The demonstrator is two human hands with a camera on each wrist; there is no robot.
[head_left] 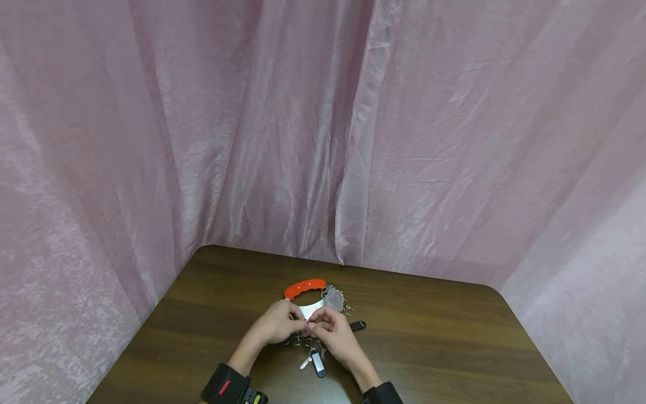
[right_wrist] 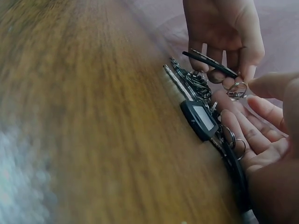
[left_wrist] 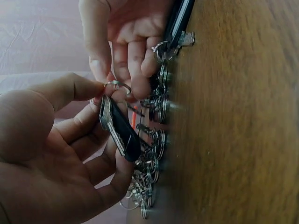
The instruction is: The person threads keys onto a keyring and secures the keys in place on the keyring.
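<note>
Over the near side of a metal key holder (head_left: 312, 310) with an orange grip, my two hands meet. My left hand (head_left: 276, 324) pinches a small split key ring (left_wrist: 117, 85) between thumb and forefinger. From that ring a silver key (left_wrist: 113, 128) and a black key tag (left_wrist: 126, 135) hang beside the left palm. My right hand (head_left: 337, 335) pinches the same ring from the other side, as the right wrist view shows with the ring (right_wrist: 237, 90) between the fingertips. The right hand's other fingers are loosely bent near more rings.
A black tag with a white label (head_left: 318, 363) and a key (head_left: 305, 363) lie on the brown wooden table (head_left: 429, 336) in front of the hands. Another black tag (head_left: 358, 325) lies right of them. Several rings (left_wrist: 156, 140) cluster along the holder. A pink curtain (head_left: 282, 140) hangs behind.
</note>
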